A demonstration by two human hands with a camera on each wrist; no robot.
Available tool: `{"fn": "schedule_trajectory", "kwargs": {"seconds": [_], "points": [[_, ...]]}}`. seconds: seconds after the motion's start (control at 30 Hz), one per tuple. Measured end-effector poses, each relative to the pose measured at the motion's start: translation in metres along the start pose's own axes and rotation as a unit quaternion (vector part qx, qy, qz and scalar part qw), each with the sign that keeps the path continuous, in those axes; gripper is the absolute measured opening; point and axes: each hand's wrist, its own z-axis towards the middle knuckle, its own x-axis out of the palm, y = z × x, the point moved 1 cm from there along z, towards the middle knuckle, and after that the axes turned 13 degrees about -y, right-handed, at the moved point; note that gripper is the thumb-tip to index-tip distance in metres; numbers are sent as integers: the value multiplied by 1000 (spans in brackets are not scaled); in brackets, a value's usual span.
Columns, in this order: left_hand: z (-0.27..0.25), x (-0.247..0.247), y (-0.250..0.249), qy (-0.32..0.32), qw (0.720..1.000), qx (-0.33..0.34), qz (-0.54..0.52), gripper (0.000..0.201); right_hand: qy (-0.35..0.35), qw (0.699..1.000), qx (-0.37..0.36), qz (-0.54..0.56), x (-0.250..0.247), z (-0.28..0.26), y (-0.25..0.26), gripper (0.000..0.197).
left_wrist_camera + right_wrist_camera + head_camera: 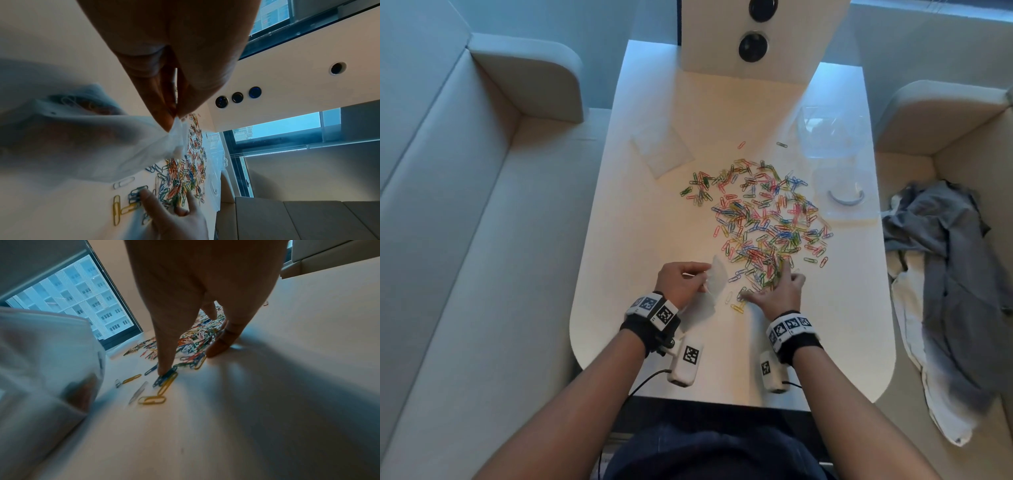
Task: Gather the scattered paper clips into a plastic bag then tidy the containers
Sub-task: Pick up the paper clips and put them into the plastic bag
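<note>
A wide heap of coloured paper clips (767, 219) is spread over the white table (640, 222). My left hand (693, 279) pinches the rim of a small clear plastic bag (714, 279) at the heap's near left edge. The bag (102, 142) hangs slack below the pinching fingertips (168, 120). Just to the right, my right hand (768, 286) lies on the near clips with thumb and index finger spread. In the right wrist view its thumb tip (164, 368) presses a blue clip (164, 378) and another fingertip (216, 350) touches the table. It grips nothing.
A second flat plastic bag (662, 150) lies at the back left of the table. Clear plastic containers (832, 137) and a lid (847, 200) sit at the right edge. A white panel (753, 68) with round sockets stands behind. Grey and white cloth (945, 274) lies on the right seat.
</note>
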Motion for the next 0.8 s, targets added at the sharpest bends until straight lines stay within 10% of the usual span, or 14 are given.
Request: {"fn": "schedule_trajectory", "kwargs": {"seconds": [0.33, 0.5, 0.63, 0.8], "points": [[8, -3, 1, -13, 1000, -10, 1, 21, -28, 991, -129, 6, -5, 35, 5, 26], [10, 7, -3, -13, 1000, -11, -8, 21, -14, 991, 37, 130, -20, 43, 1, 15], [13, 19, -3, -7, 1000, -20, -18, 25, 98, 871, 235, 421, -32, 34, 11, 15], [9, 34, -8, -3, 999, -30, -19, 24, 236, 795, 233, 509, -39, 12, 45, 24]]}}
